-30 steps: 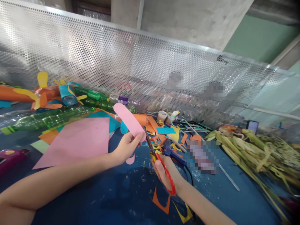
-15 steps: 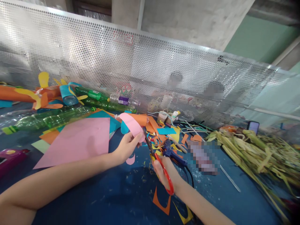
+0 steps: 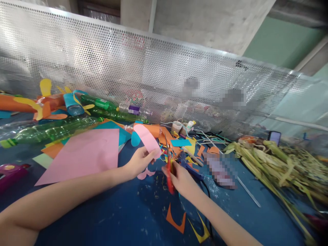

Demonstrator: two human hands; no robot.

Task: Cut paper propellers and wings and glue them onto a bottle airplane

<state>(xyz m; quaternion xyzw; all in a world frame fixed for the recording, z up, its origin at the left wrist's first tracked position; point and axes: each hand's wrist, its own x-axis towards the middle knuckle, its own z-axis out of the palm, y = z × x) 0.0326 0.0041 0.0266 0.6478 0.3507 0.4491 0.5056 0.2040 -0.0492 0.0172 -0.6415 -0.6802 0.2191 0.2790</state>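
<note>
My left hand pinches a rounded pink paper strip that curves up and away from the fingers. A small pink offcut lies on the blue table just under that hand. My right hand is closed round the red handles of a pair of scissors, whose blades point up and away beside the strip's right edge. The two hands sit close together above the blue tabletop.
A large pink sheet lies left. Green plastic bottles and paper-wrapped bottles line the back left. Paper scraps, a blue glue gun and dried leaves fill the right. A perforated metal screen closes the back.
The pink strip has bent lower and a second pink offcut has dropped under my left hand. My right hand has swung the scissors upright and moved up and left, closer to the strip.
</note>
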